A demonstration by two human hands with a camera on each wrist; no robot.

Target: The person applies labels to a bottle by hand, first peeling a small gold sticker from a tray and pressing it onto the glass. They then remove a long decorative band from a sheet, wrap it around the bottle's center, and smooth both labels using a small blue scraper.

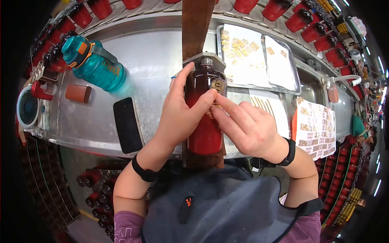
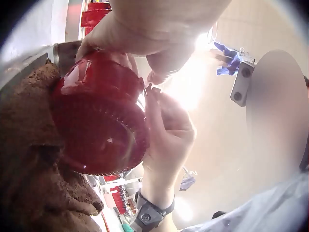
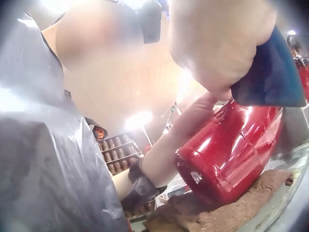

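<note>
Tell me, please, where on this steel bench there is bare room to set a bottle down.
Bare steel bench lies between the teal bottle and the red bottle, above the phone. Right is crowded: label tray and label sheets.

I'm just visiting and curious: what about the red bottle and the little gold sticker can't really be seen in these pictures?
- Gold label: head view, too small to read, its lower part under the fingertips.
- Red bottle: head view, its sides hidden by the left hand and right hand.
- Bottle's front: left wrist view shows only the base; right wrist view is blurred, the hand covering it.
</note>
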